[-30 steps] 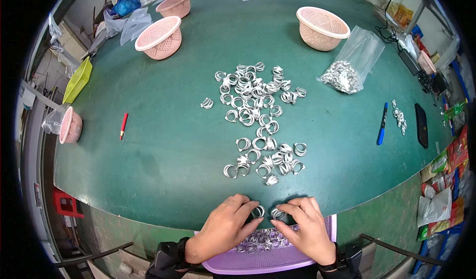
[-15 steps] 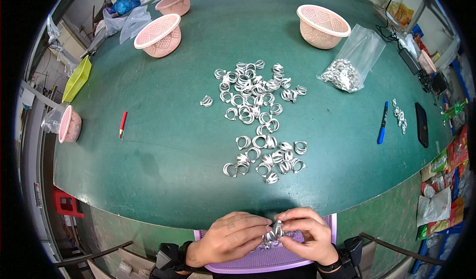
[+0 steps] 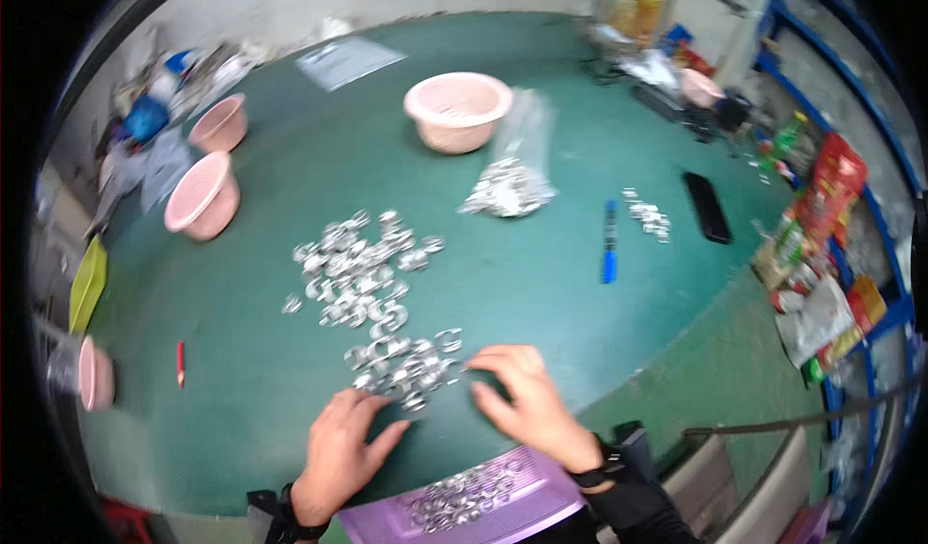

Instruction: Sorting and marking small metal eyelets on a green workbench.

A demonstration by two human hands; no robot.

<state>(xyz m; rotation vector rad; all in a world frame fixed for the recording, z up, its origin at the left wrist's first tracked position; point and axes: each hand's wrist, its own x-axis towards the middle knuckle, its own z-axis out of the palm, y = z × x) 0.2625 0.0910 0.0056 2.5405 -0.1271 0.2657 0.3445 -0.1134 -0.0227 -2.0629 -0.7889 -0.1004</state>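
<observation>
Silver ring-shaped metal pieces (image 3: 356, 272) lie in a loose pile on the green table, with a smaller nearer cluster (image 3: 411, 362). My left hand (image 3: 338, 447) is at the near left side of that cluster, thumb and fingers apart, holding nothing. On the cluster's right, my right hand (image 3: 527, 399) reaches over the table with fingers spread; its fingertips are close to the outermost pieces, and blur hides whether they touch. Below both hands, a purple perforated basket (image 3: 541, 501) holds several more of the silver pieces (image 3: 459, 499).
Beyond the pile stand a pink basket (image 3: 454, 138) and a clear bag (image 3: 512, 186) of silver pieces. To the right lie a blue pen (image 3: 610, 244), small silver parts (image 3: 648, 217) and a black phone (image 3: 708, 208). Pink baskets (image 3: 205, 198) and a red pencil-like stick (image 3: 181, 363) are left.
My hands have left the pieces they were handling over the purple basket and moved apart, forward to the nearer cluster. The view has swung right and tilted up.
</observation>
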